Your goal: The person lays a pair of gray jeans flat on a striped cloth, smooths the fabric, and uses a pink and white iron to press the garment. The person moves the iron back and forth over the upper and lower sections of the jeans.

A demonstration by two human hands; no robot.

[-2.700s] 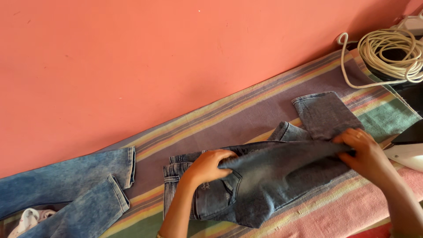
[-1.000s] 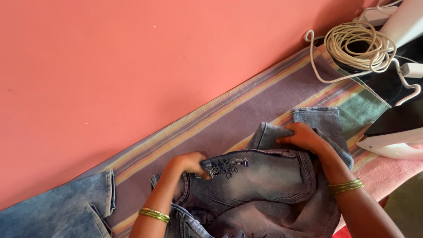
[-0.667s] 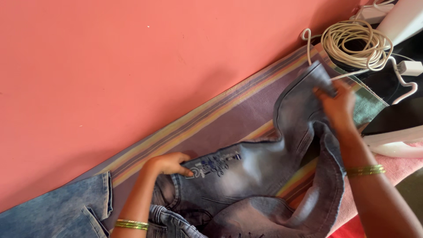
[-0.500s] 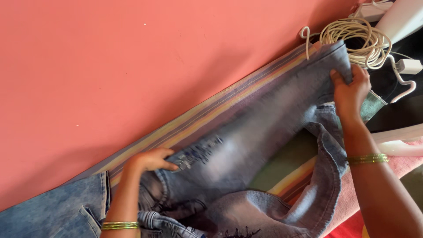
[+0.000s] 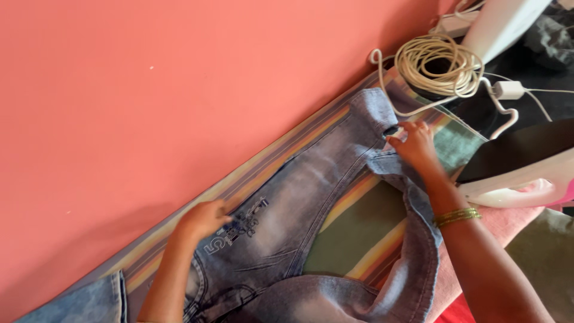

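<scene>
Left hand (image 5: 202, 220) flat, fingers spread, pressing jeans (image 5: 299, 203) thigh; right hand (image 5: 412, 143) outstretched, fingers pinching leg hem near cord (image 5: 439, 66).

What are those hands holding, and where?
Faded blue-grey jeans: the right hand pinches one leg's hem end; the left hand presses flat on the thigh.

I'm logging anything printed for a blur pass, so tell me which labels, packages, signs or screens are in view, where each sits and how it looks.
Printed patch on the jeans: on the upper thigh of the spread leg, right beside the left hand; a slanted block of pale and dark blue marks on washed grey-blue denim.
Packages, signs, screens: none in view. The iron by the right hand shows no visible label.
</scene>
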